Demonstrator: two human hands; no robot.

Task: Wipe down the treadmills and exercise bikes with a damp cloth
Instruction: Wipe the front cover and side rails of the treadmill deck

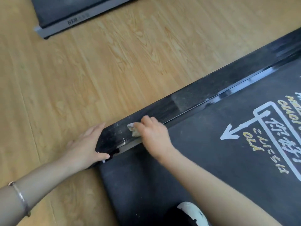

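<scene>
- treadmill (pixel 211 152): dark belt printed with white and yellow lettering and 1 arrow; glossy black side rail (pixel 187 101) running diagonally, streaked.
- cloth (pixel 132 130): small, pale, crumpled, on the rail near its end, mostly covered.
- 2nd treadmill (pixel 65 15): grey-edged, top left.

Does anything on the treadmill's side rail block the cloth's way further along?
Nothing visible. The side rail lies bare beyond the cloth under the right hand; the left hand rests at its near end.

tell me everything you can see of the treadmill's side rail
The side rail is a long glossy black strip, plastic by its look, lying diagonally between the wood floor and the belt. A dull grey patch sits midway, with streaks farther up. The left hand rests on its near end; the right hand holds a small pale cloth on its top.
</scene>
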